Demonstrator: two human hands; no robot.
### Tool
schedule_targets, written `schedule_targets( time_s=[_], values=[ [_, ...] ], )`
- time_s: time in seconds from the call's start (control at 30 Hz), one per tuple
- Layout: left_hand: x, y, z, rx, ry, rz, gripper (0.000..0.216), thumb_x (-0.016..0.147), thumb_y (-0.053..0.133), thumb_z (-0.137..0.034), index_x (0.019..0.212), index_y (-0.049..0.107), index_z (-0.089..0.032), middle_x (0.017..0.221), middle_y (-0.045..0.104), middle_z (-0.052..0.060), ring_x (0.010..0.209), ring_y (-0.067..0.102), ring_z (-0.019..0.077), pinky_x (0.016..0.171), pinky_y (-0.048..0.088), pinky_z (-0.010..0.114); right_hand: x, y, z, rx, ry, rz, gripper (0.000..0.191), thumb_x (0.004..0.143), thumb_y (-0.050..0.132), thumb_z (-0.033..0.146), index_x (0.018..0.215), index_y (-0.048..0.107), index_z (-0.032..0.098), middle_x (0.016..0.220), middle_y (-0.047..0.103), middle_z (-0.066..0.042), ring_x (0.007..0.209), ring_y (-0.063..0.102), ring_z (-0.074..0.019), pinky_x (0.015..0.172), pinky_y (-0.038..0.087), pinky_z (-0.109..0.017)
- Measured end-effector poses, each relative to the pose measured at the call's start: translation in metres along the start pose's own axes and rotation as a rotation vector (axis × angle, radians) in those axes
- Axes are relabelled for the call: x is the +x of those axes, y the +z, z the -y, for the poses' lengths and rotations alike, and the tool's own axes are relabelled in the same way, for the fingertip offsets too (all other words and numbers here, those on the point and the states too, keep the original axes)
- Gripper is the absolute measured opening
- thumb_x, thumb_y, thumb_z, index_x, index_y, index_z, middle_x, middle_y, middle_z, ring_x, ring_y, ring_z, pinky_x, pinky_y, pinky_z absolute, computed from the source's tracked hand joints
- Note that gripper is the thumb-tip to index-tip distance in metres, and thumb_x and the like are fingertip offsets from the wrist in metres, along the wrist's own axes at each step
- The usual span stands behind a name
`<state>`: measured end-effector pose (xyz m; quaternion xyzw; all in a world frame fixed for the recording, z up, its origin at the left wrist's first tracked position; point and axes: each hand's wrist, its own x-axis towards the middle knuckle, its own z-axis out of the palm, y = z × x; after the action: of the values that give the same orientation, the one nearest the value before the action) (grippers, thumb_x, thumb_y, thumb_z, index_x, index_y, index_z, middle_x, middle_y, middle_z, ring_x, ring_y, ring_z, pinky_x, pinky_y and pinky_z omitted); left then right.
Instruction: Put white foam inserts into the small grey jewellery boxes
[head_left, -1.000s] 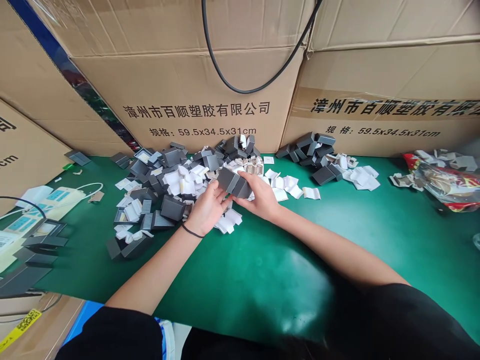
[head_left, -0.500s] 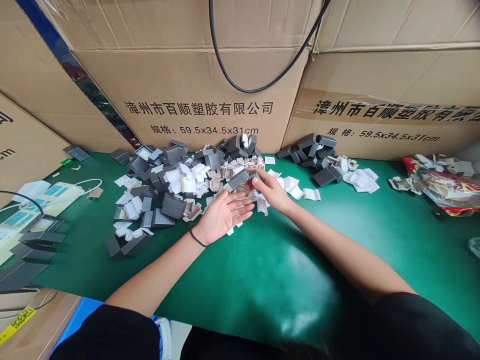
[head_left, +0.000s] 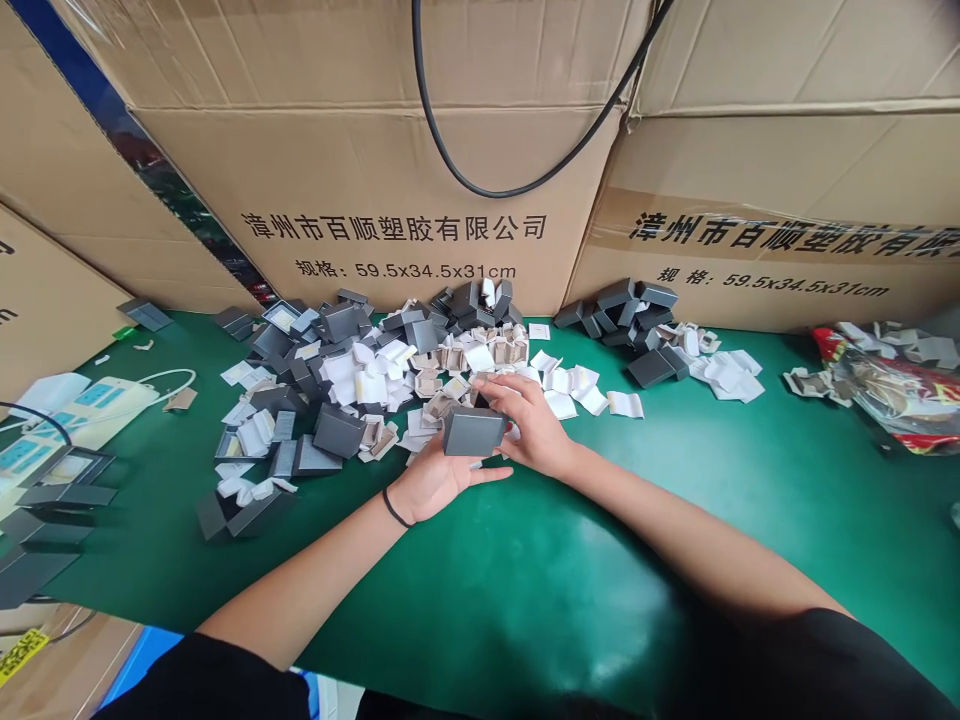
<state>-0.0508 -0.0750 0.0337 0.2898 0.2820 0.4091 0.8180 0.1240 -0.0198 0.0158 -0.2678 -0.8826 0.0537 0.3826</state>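
Note:
A small dark grey box (head_left: 474,432) is between my two hands, one broad side turned toward me. My left hand (head_left: 429,482) holds it from the left and below, palm up, with one finger stretched out to the right beneath it. My right hand (head_left: 534,422) grips the box's right end and upper edge, fingers bent over the top. The box hides part of the left fingers. Just beyond the hands lie small beige-grey card inserts (head_left: 510,346) and folded white paper pieces (head_left: 371,375).
Grey boxes (head_left: 339,432) are heaped at the left on the green table (head_left: 585,590), with another pile (head_left: 619,310) at back right. A power strip (head_left: 90,420) lies far left and a plastic bag (head_left: 907,390) far right. Large cartons (head_left: 390,160) wall the back; a black cable (head_left: 495,192) hangs before them.
The grey box has turned its broad side toward me and come nearer. My left hand, palm spread before, now supports it; my right fingers have moved over its top.

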Motion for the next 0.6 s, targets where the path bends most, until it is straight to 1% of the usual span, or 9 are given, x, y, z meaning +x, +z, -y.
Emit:
schedule_targets(
  time_s=[0.13, 0.2, 0.23, 0.3, 0.37, 0.4, 0.47, 0.53, 0.6],
  values=[
    [0.002, 0.005, 0.000, 0.066, 0.070, -0.250, 0.029, 0.077, 0.065, -0.025, 0.106, 0.061, -0.023, 0.102, 0.066, 0.004, 0.098, 0.061, 0.0196, 0.094, 0.046, 0.042, -0.008, -0.005, -0.005, -0.009, -0.150, 0.107, 0.018, 0.091, 0.041, 0.031, 0.107, 0.049, 0.025, 0.134, 0.051, -0.007, 0.128, 0.041, -0.0215, 0.102, 0.038, -0.048],
    [0.004, 0.003, -0.003, 0.067, 0.063, -0.331, 0.023, 0.080, 0.063, -0.024, 0.102, 0.062, -0.022, 0.097, 0.066, 0.003, 0.096, 0.063, 0.0185, 0.094, 0.047, 0.039, -0.015, -0.012, -0.009, -0.011, -0.123, 0.114, 0.021, 0.092, 0.040, 0.028, 0.111, 0.049, 0.026, 0.130, 0.054, -0.007, 0.124, 0.045, -0.0212, 0.098, 0.041, -0.046],
    [0.005, 0.001, -0.006, 0.043, 0.045, -0.338, 0.020, 0.081, 0.061, -0.025, 0.101, 0.062, -0.022, 0.095, 0.067, 0.002, 0.098, 0.063, 0.0194, 0.094, 0.047, 0.041, -0.020, -0.015, -0.011, -0.011, -0.068, 0.089, 0.023, 0.092, 0.041, 0.027, 0.113, 0.048, 0.025, 0.126, 0.056, -0.008, 0.119, 0.048, -0.0215, 0.094, 0.044, -0.044],
    [0.006, -0.001, -0.013, -0.020, -0.003, -0.322, 0.016, 0.083, 0.059, -0.028, 0.098, 0.062, -0.022, 0.093, 0.067, 0.003, 0.104, 0.061, 0.0221, 0.096, 0.045, 0.046, -0.030, -0.021, -0.013, -0.012, 0.096, 0.012, 0.024, 0.091, 0.043, 0.027, 0.114, 0.048, 0.024, 0.113, 0.062, -0.010, 0.105, 0.055, -0.0220, 0.084, 0.049, -0.040],
    [0.005, 0.003, -0.017, -0.036, -0.013, -0.327, 0.015, 0.084, 0.058, -0.029, 0.095, 0.061, -0.021, 0.095, 0.068, 0.005, 0.108, 0.060, 0.0243, 0.098, 0.044, 0.050, -0.038, -0.024, -0.013, -0.013, 0.248, -0.009, 0.022, 0.090, 0.044, 0.029, 0.109, 0.052, 0.022, 0.097, 0.063, -0.009, 0.091, 0.057, -0.0215, 0.076, 0.050, -0.037],
    [0.004, 0.008, -0.017, -0.021, -0.002, -0.341, 0.014, 0.083, 0.059, -0.029, 0.094, 0.061, -0.020, 0.097, 0.068, 0.006, 0.109, 0.059, 0.0253, 0.098, 0.044, 0.051, -0.041, -0.025, -0.013, -0.018, 0.299, 0.020, 0.020, 0.090, 0.044, 0.031, 0.105, 0.054, 0.022, 0.091, 0.063, -0.008, 0.086, 0.057, -0.0210, 0.073, 0.049, -0.036],
    [0.000, 0.022, -0.013, 0.016, 0.031, -0.365, 0.014, 0.079, 0.064, -0.025, 0.090, 0.058, -0.020, 0.100, 0.068, 0.006, 0.109, 0.060, 0.0274, 0.095, 0.045, 0.052, -0.042, -0.026, -0.010, -0.044, 0.341, 0.134, 0.019, 0.088, 0.048, 0.036, 0.096, 0.058, 0.022, 0.087, 0.061, -0.007, 0.083, 0.056, -0.0207, 0.069, 0.048, -0.034],
    [-0.004, 0.037, -0.004, 0.015, 0.005, -0.290, 0.017, 0.077, 0.067, -0.025, 0.085, 0.053, -0.020, 0.100, 0.068, 0.007, 0.106, 0.061, 0.0302, 0.090, 0.047, 0.055, -0.040, -0.025, -0.008, -0.089, 0.355, 0.247, 0.020, 0.084, 0.053, 0.039, 0.093, 0.060, 0.022, 0.090, 0.060, -0.007, 0.085, 0.054, -0.0217, 0.063, 0.046, -0.032],
    [-0.006, 0.045, 0.007, 0.020, -0.098, -0.198, 0.018, 0.077, 0.067, -0.026, 0.085, 0.051, -0.020, 0.102, 0.067, 0.008, 0.105, 0.061, 0.0308, 0.088, 0.047, 0.055, -0.036, -0.024, -0.007, -0.095, 0.400, 0.305, 0.019, 0.081, 0.058, 0.037, 0.093, 0.061, 0.022, 0.092, 0.059, -0.007, 0.087, 0.053, -0.0219, 0.060, 0.044, -0.030]
  ],
)
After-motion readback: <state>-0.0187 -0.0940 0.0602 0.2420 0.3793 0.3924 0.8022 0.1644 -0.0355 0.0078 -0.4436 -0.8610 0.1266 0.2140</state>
